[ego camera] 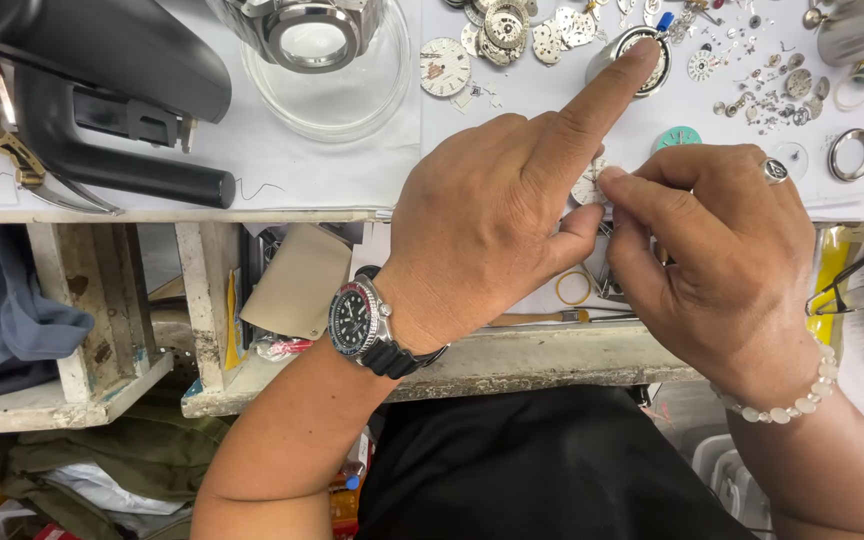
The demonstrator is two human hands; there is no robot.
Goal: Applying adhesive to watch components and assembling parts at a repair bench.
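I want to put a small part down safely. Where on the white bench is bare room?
Bare white sheet lies between the glass bowl, the black tool and the left hand. Crowded: the watch parts top right, beyond the right hand.

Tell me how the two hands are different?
The left hand sticks its pointing finger straight out, while the right hand keeps its fingers curled in. The left wrist wears a black watch; the right wrist wears a pale bead bracelet. Only the right hand has a ring. Both pinch one small round watch part.
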